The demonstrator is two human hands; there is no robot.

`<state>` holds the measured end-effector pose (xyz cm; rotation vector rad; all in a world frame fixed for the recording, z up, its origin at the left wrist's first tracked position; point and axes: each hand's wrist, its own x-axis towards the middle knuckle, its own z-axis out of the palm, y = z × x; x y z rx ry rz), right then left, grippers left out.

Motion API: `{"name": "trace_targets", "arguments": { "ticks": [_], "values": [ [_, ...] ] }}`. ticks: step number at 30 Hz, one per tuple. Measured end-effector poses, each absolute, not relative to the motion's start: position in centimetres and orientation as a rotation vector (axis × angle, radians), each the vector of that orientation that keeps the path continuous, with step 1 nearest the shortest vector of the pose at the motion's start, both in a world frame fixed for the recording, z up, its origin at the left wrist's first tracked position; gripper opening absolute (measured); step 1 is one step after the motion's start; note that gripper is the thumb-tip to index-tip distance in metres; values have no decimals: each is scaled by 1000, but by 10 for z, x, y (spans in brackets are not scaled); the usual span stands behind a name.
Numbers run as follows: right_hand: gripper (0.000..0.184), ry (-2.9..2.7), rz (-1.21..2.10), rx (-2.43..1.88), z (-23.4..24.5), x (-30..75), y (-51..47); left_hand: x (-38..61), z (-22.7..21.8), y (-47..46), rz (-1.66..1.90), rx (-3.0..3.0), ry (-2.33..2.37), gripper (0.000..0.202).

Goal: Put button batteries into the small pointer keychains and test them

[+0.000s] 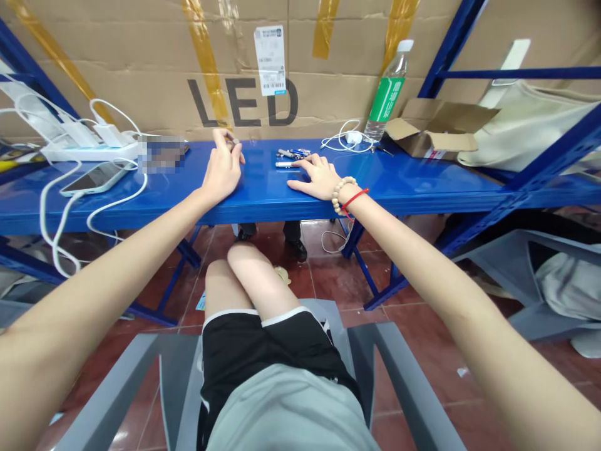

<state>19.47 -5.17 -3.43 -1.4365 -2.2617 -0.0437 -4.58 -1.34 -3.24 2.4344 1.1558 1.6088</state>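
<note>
My left hand [224, 168] rests on the blue table with its fingers curled in; a small dark thing seems to be pinched between them, too hidden to name. My right hand [317, 178] lies on the table to the right, thumb spread away from the fingers. Its index fingertip reaches the end of a small slim silver-and-blue piece [284, 165], perhaps a pen part. Just behind that piece is a little pile of small silver, blue and dark parts [293, 153].
Behind the table [263, 200] stands a large cardboard box [328, 94]. To the right are a white cable [335, 143], a bottle [387, 94] and an open carton [439, 134]. A power strip [94, 152] and a phone [96, 180] with looping cables lie left.
</note>
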Motion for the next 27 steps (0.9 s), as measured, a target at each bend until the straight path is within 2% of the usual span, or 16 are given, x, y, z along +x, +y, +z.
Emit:
{"name": "trace_targets", "arguments": {
  "ticks": [10, 15, 18, 20, 21, 23, 25, 27],
  "values": [
    [52, -2338, -3, -1417, -31, 195, -53, -37, -24, -28, 1558, 2219, 1080, 14],
    [31, -2288, -156, -1171, -23, 194, -70, -37, -23, -31, 1530, 2200, 977, 6],
    [35, -2188, -242, -1162, -32, 187, -109, -37, -23, -30, 1464, 2236, 960, 9],
    [34, -2277, -85, -1189, -50, 184, -146, -37, -23, -30, 1432, 2268, 949, 10],
    [32, -2396, 131, -1201, -62, 184, -166, -36, -24, -30, 1427, 2280, 937, 10],
    [21, -2547, 803, -1304, -89, 188, -204, -36, -24, -30, 1437, 2275, 898, 11],
    [10, -2552, 1036, -1356, -115, 194, -239, -36, -25, -29, 1454, 2239, 868, 10],
    [7, -2513, 1157, -1414, -135, 199, -268, -35, -25, -28, 1484, 2199, 861, 8]
  ]
}}
